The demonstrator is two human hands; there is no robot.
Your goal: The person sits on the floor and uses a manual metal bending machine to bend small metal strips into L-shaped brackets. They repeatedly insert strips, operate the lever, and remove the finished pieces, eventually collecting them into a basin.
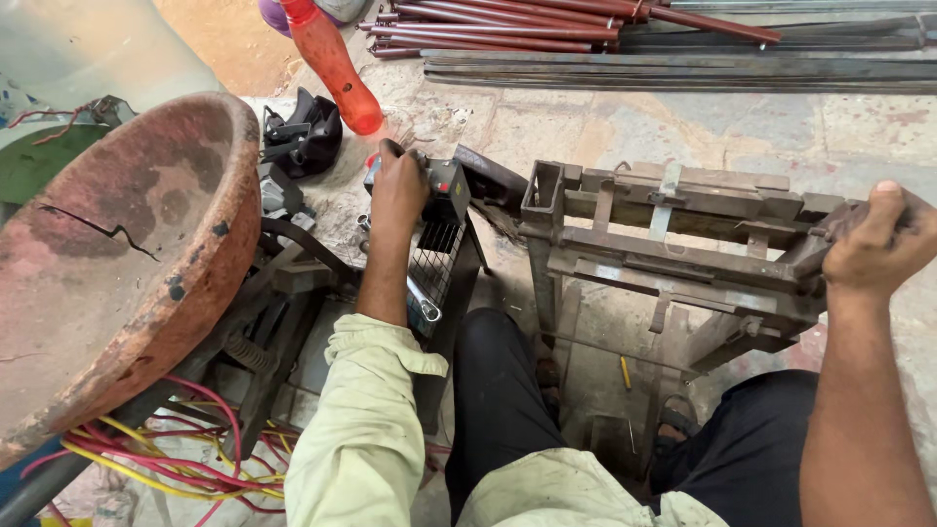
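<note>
Head view: left hand [398, 185] had fingers closed on the power tool [444, 195] left of the steel frame [673, 244], right hand [874, 249] gripped the frame's right end, its long axis running left-right between them.

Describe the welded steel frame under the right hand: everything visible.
The rusty grey welded steel frame is built of angle and flat bars: long horizontal rails joined by short uprights and cross straps, with an open box-like end at its left. It looks dirty and unpainted. It stands on thin legs over the stone floor, in front of the person's knees. The right hand grips its right end; the left hand is off it, on a dark tool.
</note>
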